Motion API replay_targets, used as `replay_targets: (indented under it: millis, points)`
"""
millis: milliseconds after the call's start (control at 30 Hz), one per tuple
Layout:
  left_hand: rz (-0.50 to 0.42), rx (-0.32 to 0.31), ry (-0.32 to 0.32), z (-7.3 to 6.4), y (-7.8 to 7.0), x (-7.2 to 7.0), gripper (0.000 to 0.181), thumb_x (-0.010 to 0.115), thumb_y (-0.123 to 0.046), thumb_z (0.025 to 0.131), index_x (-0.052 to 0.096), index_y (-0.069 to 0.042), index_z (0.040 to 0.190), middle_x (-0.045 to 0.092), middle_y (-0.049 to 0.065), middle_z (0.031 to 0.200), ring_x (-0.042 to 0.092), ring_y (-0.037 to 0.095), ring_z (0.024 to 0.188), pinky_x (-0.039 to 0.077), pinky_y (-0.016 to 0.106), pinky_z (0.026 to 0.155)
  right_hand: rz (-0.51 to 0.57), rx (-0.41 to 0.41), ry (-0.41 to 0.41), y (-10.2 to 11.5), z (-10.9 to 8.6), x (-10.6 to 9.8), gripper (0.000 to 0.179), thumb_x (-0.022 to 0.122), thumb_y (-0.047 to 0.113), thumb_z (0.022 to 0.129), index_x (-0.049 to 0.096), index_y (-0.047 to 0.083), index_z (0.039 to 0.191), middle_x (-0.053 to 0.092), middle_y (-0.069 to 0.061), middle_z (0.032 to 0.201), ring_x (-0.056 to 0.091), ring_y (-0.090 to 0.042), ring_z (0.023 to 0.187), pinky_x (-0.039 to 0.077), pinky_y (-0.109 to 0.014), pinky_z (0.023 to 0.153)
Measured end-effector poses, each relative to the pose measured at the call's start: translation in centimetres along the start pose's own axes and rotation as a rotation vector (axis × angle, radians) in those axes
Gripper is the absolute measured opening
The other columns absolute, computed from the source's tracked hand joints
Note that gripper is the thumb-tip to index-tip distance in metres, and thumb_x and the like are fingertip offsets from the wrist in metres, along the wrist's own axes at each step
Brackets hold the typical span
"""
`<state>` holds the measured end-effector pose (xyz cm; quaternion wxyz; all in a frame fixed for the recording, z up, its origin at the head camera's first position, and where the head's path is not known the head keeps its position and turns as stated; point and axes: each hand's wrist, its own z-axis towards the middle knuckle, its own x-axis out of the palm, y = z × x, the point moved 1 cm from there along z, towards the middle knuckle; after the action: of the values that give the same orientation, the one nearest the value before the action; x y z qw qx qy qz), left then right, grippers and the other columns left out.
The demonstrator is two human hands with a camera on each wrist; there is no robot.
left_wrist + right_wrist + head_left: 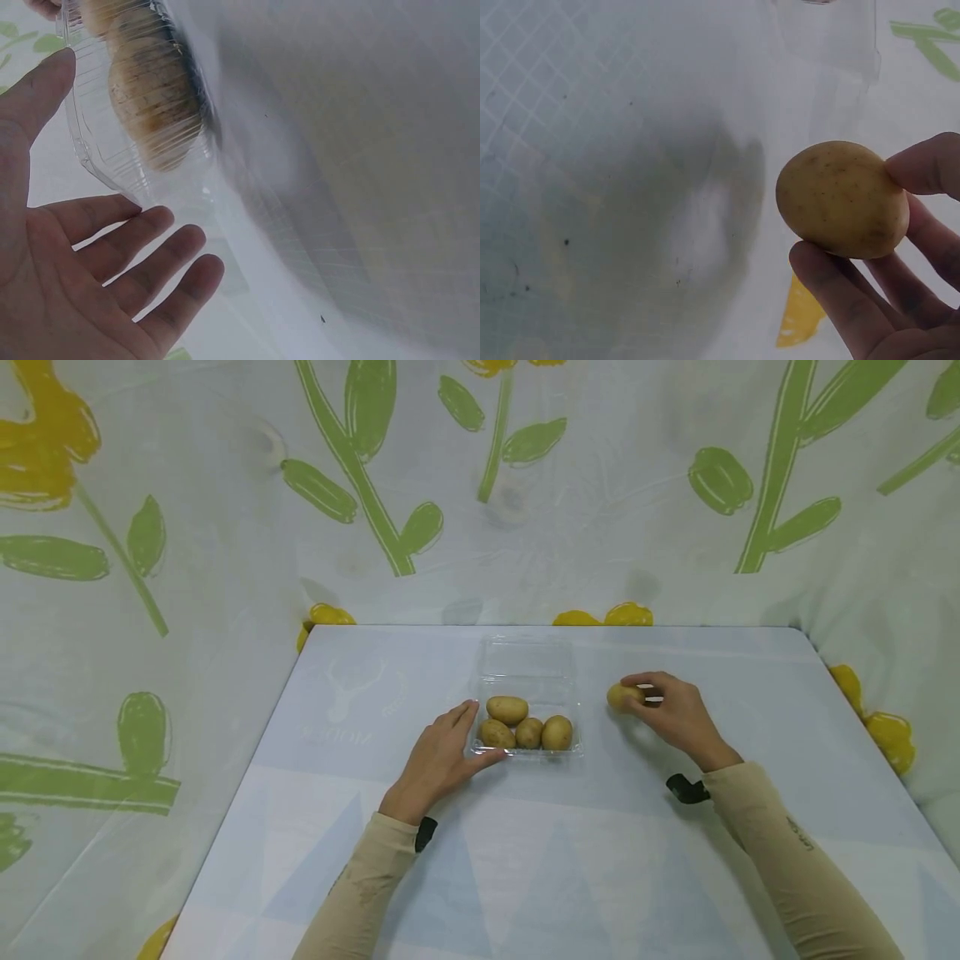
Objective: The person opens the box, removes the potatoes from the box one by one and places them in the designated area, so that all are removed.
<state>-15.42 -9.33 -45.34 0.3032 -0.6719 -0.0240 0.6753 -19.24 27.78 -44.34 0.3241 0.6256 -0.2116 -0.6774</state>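
Observation:
A clear plastic clamshell box (528, 689) lies on the table, its lid folded back at the far side. Several potatoes (507, 710) sit in its near half. My left hand (438, 762) is at the box's left side, fingers extended along the wall and thumb at the near rim. Ribbed plastic with a potato (154, 94) behind it shows past the fingertips in the left wrist view. To the right of the box, my right hand (675, 714) pinches one potato (844, 199) between thumb and fingers, above the tabletop.
The pale table (585, 860) carries blue triangles near its front and a faint deer-head print (354, 681) at the back left. A curtain with green leaves and yellow flowers (510, 552) hangs behind and beside it. Dark straps (686, 789) sit at both wrists.

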Motion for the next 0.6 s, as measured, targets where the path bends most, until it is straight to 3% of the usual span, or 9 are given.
replay_targets:
  millis: [333, 600]
  points:
    - [-0.005, -0.006, 0.0, -0.01, -0.04, 0.03, 0.095, 0.067, -0.065, 0.089, 0.042, 0.0, 0.153, 0.044, 0.016, 0.155, 0.046, 0.036, 0.138, 0.041, 0.05, 0.112, -0.028, -0.007, 0.08, 0.05, -0.03, -0.01, 0.029, 0.067, 0.021, 0.101, 0.07, 0.008, 0.127, 0.064, -0.018, 0.13, 0.063, -0.041, 0.117, 0.054, -0.055, 0.093]
    - [0.002, -0.008, 0.006, 0.0, -0.07, 0.07, 0.096, 0.068, -0.064, 0.088, 0.04, 0.0, 0.154, 0.044, 0.016, 0.156, 0.046, 0.036, 0.139, 0.04, 0.048, 0.113, -0.036, 0.003, 0.107, -0.12, 0.14, -0.12, 0.048, 0.078, 0.008, 0.09, 0.062, -0.002, 0.133, 0.058, -0.023, 0.134, 0.057, -0.04, 0.121, 0.053, -0.051, 0.097]
